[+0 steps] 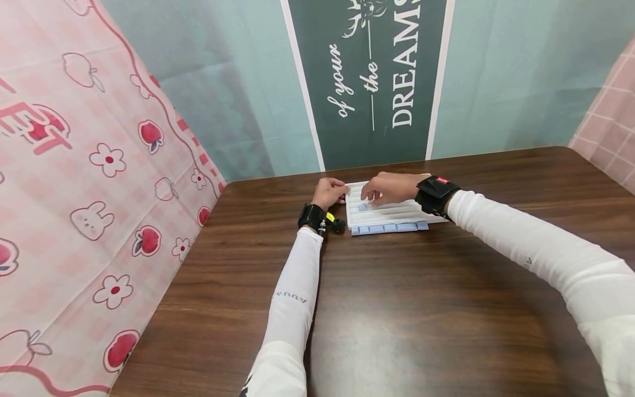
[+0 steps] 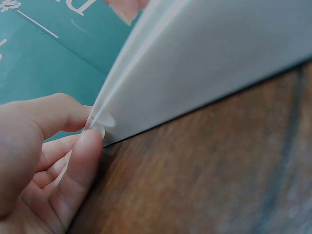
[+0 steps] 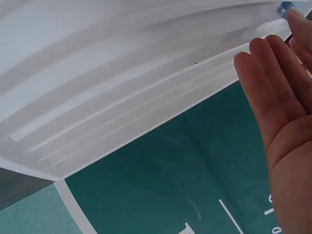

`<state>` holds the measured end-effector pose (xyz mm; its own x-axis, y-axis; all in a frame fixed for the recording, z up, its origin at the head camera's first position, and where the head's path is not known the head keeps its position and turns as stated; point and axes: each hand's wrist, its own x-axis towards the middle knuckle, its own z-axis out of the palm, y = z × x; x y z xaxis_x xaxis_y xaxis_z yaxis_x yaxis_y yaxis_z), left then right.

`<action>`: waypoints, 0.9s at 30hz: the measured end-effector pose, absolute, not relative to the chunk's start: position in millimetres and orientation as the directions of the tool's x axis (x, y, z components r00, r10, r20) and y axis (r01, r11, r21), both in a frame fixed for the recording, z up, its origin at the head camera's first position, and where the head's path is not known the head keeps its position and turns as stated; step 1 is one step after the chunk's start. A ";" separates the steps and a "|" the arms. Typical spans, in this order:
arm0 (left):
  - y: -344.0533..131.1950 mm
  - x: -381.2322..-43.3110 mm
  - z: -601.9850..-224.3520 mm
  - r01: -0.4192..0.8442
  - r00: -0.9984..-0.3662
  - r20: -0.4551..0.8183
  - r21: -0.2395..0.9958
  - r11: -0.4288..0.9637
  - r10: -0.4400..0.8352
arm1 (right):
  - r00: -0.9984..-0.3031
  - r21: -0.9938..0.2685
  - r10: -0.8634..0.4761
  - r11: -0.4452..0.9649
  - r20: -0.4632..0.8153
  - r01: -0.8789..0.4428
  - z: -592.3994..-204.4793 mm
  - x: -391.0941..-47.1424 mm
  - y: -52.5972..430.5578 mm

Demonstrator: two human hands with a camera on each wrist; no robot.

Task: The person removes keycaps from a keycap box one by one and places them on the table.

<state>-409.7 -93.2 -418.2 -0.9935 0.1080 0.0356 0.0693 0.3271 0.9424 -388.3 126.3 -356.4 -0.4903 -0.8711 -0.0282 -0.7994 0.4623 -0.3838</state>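
Note:
A white ridged tray (image 1: 397, 214) sits near the back of the table. My left hand (image 1: 328, 193) is at its left edge; in the left wrist view the thumb and forefinger pinch the tray's corner (image 2: 100, 119). Over the tray's left part is my right hand (image 1: 394, 188), palm down with fingers bent. Just below its fingertips is a small blue block (image 1: 362, 207). The right wrist view shows the blue block (image 3: 285, 9) at the tip of one digit; whether it is pinched or only touched cannot be told. More blue blocks (image 1: 389, 227) form a row along the tray's front edge.
A black object with a yellow mark (image 1: 337, 224) lies beside the left wrist. The brown wooden table (image 1: 397, 309) reaches back to a printed teal curtain (image 1: 233, 94). A pink patterned cloth (image 1: 99, 193) hangs on the left.

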 end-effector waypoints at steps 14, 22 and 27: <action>-92.1 -410.0 -418.7 0.081 -0.992 0.044 0.942 0.325 0.120 | -0.467 -0.381 -0.884 0.436 -0.012 -0.815 -362.7 -379.4 118.7; -92.2 -408.9 -418.3 0.090 -0.992 0.054 0.939 0.332 0.118 | -0.433 -0.316 -0.901 0.416 -0.016 -0.853 -363.3 -380.4 116.4; -91.2 -409.1 -418.7 0.081 -0.993 0.047 0.942 0.326 0.111 | -0.467 -0.262 -0.883 0.462 -0.044 -0.847 -363.1 -378.9 114.8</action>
